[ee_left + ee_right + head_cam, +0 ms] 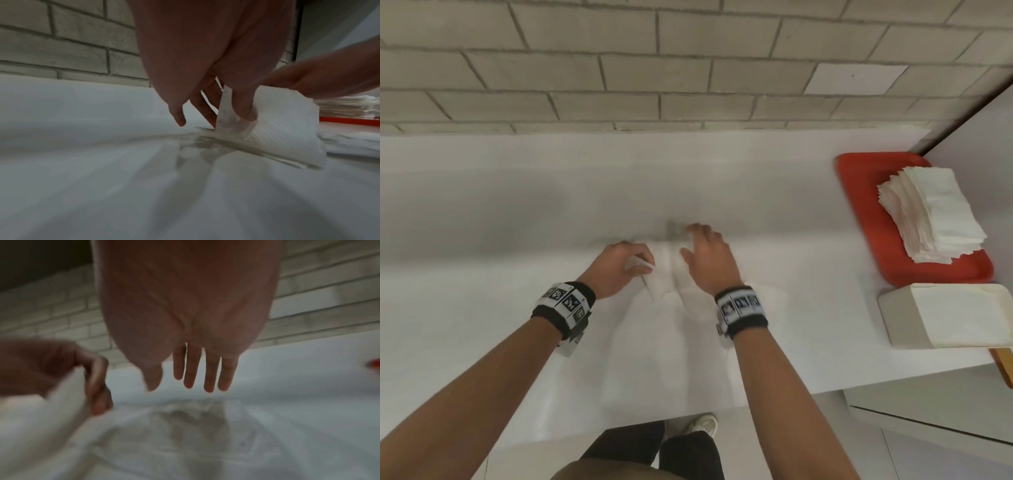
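Wristbands with black-and-white markers on both forearms.

Left hand [621, 267]: thumb and fingers pinch the left flap of a white napkin [664, 274], grasping it. The left wrist view shows the flap lifted, standing nearly upright off the tabletop [500, 212], with the crease at its foot.

Right hand [709, 260]: released, fingers straight and together, palm down, holding nothing. In the right wrist view the fingertips look clear of the surface, with a shadow beneath them. Contact with the napkin cannot be confirmed.

Key relation: the napkin lies between the two hands, just right of the left hand and just left of the right thumb. Its long axis runs near to far, along the line of the forearms, and the raised flap hinges on that axis. The left hand already has the paper. The right hand is the free one and is beside the part lying flat. Judgement: this is a fold in progress. The flap would go over towards the right hand, which is placed to press the crease.

Right of the right hand, near side: a pack of white paper [945, 315] at the tabletop edge. Its contents are not readable.

Farther right: a red tray [859, 185] carrying a stack of napkins [935, 219], slightly fanned and well apart from both hands.

Beyond the hands: a brick wall [619, 68].
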The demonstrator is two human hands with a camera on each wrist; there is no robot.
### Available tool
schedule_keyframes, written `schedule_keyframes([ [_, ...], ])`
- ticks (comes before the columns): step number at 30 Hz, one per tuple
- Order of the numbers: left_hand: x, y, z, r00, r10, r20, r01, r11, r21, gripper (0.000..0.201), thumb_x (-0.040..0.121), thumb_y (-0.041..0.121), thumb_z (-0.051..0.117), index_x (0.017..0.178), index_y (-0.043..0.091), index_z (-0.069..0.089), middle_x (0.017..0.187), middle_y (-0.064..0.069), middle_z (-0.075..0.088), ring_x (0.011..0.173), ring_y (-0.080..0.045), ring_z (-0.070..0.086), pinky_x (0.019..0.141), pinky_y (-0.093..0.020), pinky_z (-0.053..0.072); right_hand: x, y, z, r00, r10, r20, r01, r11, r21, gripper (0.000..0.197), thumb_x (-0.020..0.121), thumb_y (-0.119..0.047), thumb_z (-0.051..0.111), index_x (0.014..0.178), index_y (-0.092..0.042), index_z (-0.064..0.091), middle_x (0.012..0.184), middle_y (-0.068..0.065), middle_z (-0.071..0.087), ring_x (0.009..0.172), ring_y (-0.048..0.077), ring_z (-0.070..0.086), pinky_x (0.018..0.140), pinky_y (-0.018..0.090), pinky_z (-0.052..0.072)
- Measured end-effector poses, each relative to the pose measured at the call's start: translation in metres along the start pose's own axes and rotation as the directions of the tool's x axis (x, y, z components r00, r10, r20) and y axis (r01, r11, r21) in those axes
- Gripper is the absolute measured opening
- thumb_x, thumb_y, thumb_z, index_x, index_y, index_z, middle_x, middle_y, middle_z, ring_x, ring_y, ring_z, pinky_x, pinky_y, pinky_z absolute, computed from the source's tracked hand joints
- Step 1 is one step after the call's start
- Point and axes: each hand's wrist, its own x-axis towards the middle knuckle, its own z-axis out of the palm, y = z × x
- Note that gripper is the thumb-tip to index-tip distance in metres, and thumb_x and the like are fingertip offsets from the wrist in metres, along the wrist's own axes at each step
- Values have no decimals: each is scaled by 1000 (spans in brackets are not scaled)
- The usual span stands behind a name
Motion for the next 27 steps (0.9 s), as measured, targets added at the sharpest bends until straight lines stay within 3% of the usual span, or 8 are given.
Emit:
schedule_keyframes([
  [2, -13, -2, -1, 1000, 3, 1, -3, 999, 32, 15, 91, 12, 84, 95, 24, 77, 97, 18, 76, 95, 2, 67, 89, -30, 52, 26, -5, 15, 976, -43, 213, 81, 981, -173, 68, 97, -46, 73, 151, -14, 49, 148, 15, 54, 133, 40, 53, 105, 50, 48],
  [4, -27, -11, -1, 1000, 1, -20, 1, 996, 91, 18, 88, 8, 86, 97, 22, 78, 98, 24, 75, 95, -4, 67, 95, -38, 53, 35, -6, 23, 959, -79, 274, 156, 948, -276, 70, 93, -54, 74, 149, -19, 49, 145, 13, 58, 133, 38, 51, 106, 50, 43],
  [8, -53, -22, -3, 995, -13, -103, 23, 995, 100, 29, 88, -7, 80, 109, 12, 76, 100, 29, 73, 108, -8, 68, 119, -52, 42, 32, -4, 26, 975, -172, 140, 195, 964, -178, 39, 103, -41, 65, 139, -29, 61, 130, 5, 68, 119, 33, 62, 101, 45, 42],
  [12, -69, -4, -17, 969, -22, -245, 14, 999, -36, 18, 92, 2, 80, 102, 17, 79, 112, 15, 79, 117, -2, 71, 123, -39, 41, 23, 4, 15, 990, -128, -60, 129, 991, 22, 28, 108, -43, 60, 119, -22, 75, 104, 7, 76, 97, 34, 71, 89, 46, 55],
  [15, -75, 25, -35, 926, -33, -377, -6, 995, -102, 10, 92, 15, 83, 96, 23, 77, 123, 10, 77, 118, -1, 71, 113, -25, 48, 16, 12, 0, 971, -8, -239, 69, 967, 245, 27, 106, -37, 68, 108, -14, 82, 106, 8, 80, 92, 28, 74, 85, 34, 58],
  [17, -76, 50, -48, 891, -40, -453, -21, 991, -129, 10, 91, 25, 83, 97, 19, 78, 116, 13, 79, 113, 1, 71, 105, -19, 50, 13, 18, -12, 945, 79, -317, 29, 945, 325, 25, 105, -31, 71, 110, -10, 83, 109, 7, 81, 94, 23, 75, 83, 22, 50],
  [22, -60, 107, -67, 789, -87, -608, -48, 978, -203, 11, 97, 29, 80, 99, 21, 72, 97, 23, 72, 72, 1, 58, 68, -9, 43, 1, 19, -48, 938, 161, -308, -4, 891, 454, 16, 105, -24, 70, 114, -11, 74, 94, -7, 73, 82, 12, 67, 74, 6, 45],
  [27, -44, 122, -54, 807, -100, -582, -38, 975, -220, 17, 104, 21, 70, 118, 18, 62, 108, 14, 64, 72, -12, 61, 55, -15, 50, -45, 10, -97, 914, 267, -305, 27, 711, 703, 27, 106, -19, 67, 131, -25, 58, 113, -2, 73, 100, 17, 72, 77, 25, 59],
])
